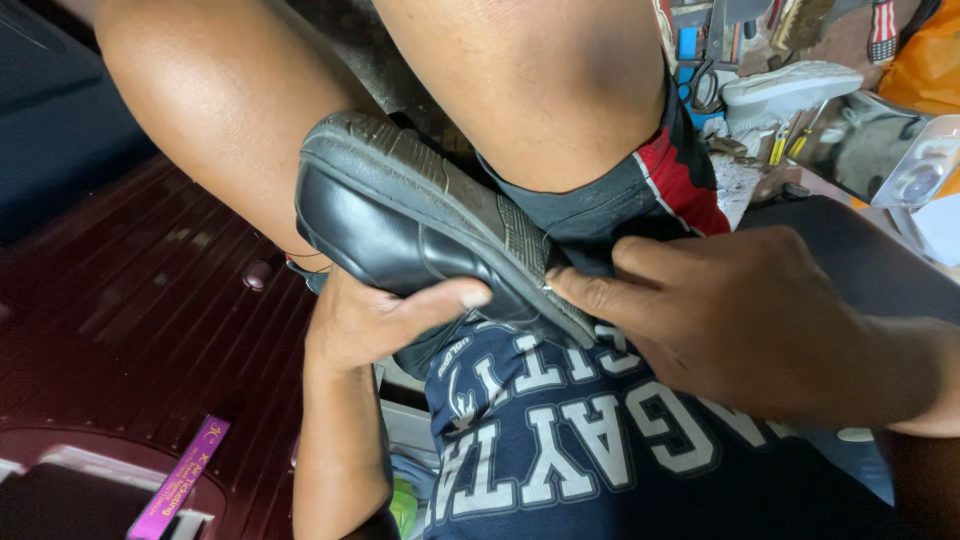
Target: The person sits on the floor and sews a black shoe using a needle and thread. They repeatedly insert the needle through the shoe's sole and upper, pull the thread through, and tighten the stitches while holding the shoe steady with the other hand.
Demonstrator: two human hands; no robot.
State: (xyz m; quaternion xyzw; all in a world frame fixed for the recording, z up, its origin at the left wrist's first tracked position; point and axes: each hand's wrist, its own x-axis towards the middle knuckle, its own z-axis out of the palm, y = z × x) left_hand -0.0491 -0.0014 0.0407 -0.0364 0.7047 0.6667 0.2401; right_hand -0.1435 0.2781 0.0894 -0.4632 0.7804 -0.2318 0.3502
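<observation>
Black leather shoe [400, 235] — between both hands, sole up

You get bright, even light with soft glare on the black shoe [400, 225]; the corners fall dim.

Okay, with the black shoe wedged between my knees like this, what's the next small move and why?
Probably pinch and work the seam where the right hand fingertips meet the worn sole's edge. The left hand already cups the black shoe from below, and the knees brace it sole-up, so it looks steady enough.
</observation>
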